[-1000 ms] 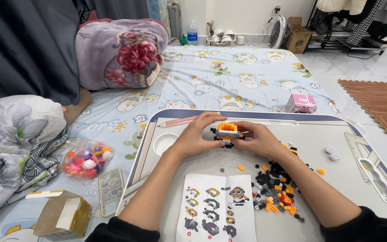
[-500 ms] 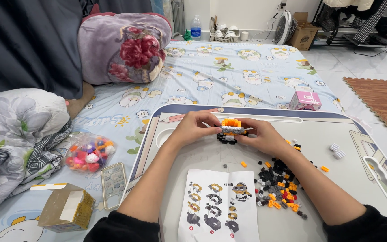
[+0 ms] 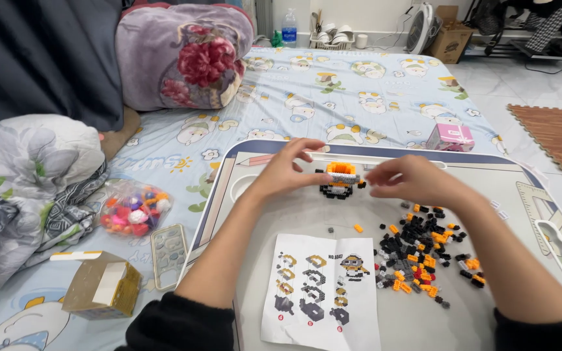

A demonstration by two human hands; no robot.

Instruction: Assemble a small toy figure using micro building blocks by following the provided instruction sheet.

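Fingers flanking brick figure, both sides

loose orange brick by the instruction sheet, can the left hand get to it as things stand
Probably yes: the loose orange brick lies bare on the tray, just below the left hand, with nothing lying between them.

The left hand covers the left side of the small brick figure, the loose bricks are too small to tell apart, and the instruction sheet is cut off by the bottom edge.
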